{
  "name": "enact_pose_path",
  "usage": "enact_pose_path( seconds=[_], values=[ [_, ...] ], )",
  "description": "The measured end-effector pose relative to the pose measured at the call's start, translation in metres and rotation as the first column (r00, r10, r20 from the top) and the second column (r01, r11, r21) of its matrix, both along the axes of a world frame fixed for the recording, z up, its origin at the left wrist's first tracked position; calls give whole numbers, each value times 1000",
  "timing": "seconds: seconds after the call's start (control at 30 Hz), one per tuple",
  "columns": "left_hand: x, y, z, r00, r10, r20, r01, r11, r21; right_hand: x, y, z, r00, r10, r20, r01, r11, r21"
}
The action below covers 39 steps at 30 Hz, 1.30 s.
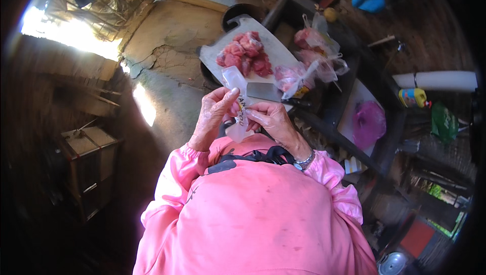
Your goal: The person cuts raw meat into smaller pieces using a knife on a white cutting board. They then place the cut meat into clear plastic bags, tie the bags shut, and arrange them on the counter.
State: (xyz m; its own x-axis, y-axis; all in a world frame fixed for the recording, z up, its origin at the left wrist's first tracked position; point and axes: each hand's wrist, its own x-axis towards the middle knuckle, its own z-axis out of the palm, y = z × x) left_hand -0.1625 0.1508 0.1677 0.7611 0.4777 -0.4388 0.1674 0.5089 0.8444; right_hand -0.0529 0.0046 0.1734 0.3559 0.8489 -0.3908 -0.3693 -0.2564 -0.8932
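Between my hands is a flat, folded translucent plastic bag (236, 81) that bears printed lettering. My left hand (214, 113) pinches its left side between thumb and fingers. From the right, my right hand (277, 123) grips the bag's edge with thumb and forefinger. Just beyond them a heap of raw meat chunks (245, 53) lies on a white cutting board (214, 56). A broad-bladed cleaver (264, 91) rests at the board's near edge, its dark handle (298, 102) pointing right. Beside it sits a knotted plastic bag of meat (290, 77).
More tied bags of meat (317, 47) stand on the dark counter to the right. A purple plastic bag (369, 123) lies on a pale surface in a dark-framed basin. At left is a wooden cabinet (91, 161); cracked concrete floor (163, 55) spreads ahead.
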Motion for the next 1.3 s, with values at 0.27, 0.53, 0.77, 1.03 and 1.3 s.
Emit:
enact_pose_path(
  seconds=[0.27,0.53,0.77,1.03,1.3],
  values=[
    [10,-57,1,979,-203,-11,203,975,88,5,-55,-7,995,-100,29,100,995,22],
    [30,-79,3,960,-277,30,270,951,149,21,-95,3,951,-288,109,278,956,98],
    [50,-94,0,886,-457,76,383,815,435,21,-102,1,907,-383,174,366,922,123],
    [55,-74,-2,900,-434,-25,382,761,524,20,-85,3,708,-428,562,397,899,183],
    [49,-45,-8,935,-354,7,298,797,526,22,-59,0,909,-389,147,376,920,112]
  ],
)
